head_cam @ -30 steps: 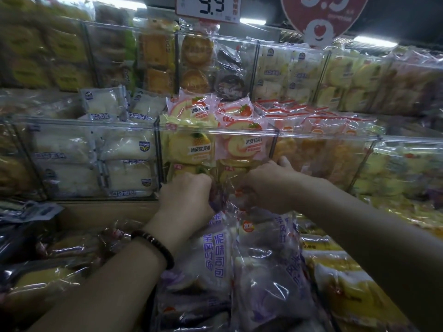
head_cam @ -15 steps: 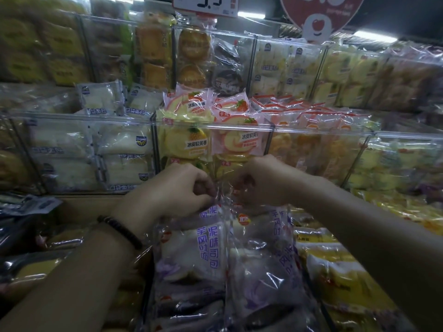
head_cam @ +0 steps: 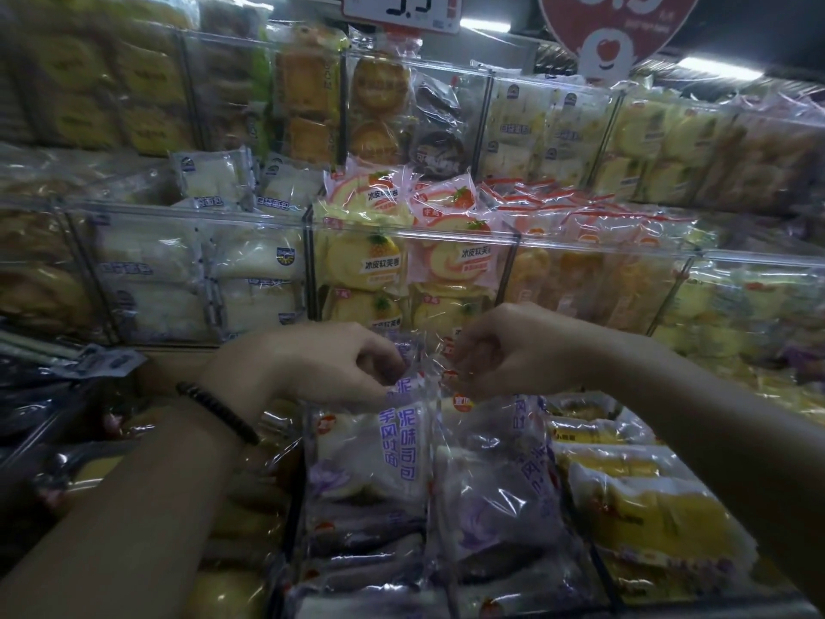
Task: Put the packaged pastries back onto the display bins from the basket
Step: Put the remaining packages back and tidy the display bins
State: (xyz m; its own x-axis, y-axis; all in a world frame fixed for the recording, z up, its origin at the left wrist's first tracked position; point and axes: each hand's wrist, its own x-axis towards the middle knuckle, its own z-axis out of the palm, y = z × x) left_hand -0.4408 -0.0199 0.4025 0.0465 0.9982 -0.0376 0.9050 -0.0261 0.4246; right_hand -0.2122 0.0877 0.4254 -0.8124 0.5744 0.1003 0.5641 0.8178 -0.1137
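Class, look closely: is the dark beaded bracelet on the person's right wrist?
No, the bracelet circles the left wrist, just behind the left hand that pinches a packaged pastry; the right wrist is bare.

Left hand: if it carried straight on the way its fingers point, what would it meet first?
Probably the right hand. The left hand points rightward at it, with only the crinkled top of the purple-print bread bag between them; their relative depth is unclear.
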